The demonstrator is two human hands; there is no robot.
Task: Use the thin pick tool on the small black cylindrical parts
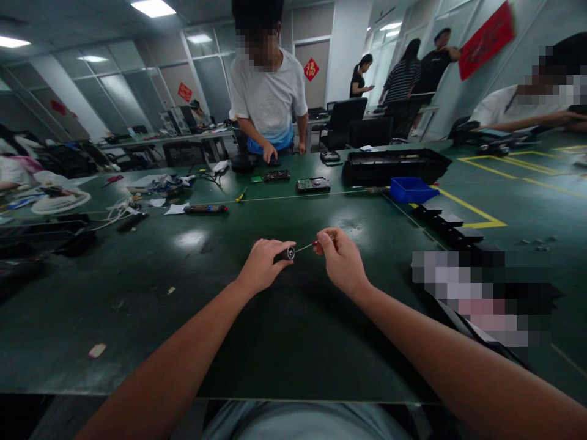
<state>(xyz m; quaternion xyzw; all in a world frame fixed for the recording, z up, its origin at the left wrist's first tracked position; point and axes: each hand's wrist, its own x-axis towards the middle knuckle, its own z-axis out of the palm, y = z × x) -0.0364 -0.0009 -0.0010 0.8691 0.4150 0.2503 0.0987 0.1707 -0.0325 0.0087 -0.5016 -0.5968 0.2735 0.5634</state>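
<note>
My left hand (262, 264) is closed round a small dark round part with a shiny metal face (290, 252), held just above the green table (284, 342). My right hand (340, 260) pinches the red handle of a thin screwdriver (306, 247) whose metal shaft points left into that part. Both hands hover near the table's middle, a short way apart.
A blue bin (413, 189), a long black tray (394, 165) and black blocks (452, 223) lie to the right. Circuit boards (313, 184), cables and tools lie farther back. A person in a white shirt (268, 91) stands across the table; other people work around.
</note>
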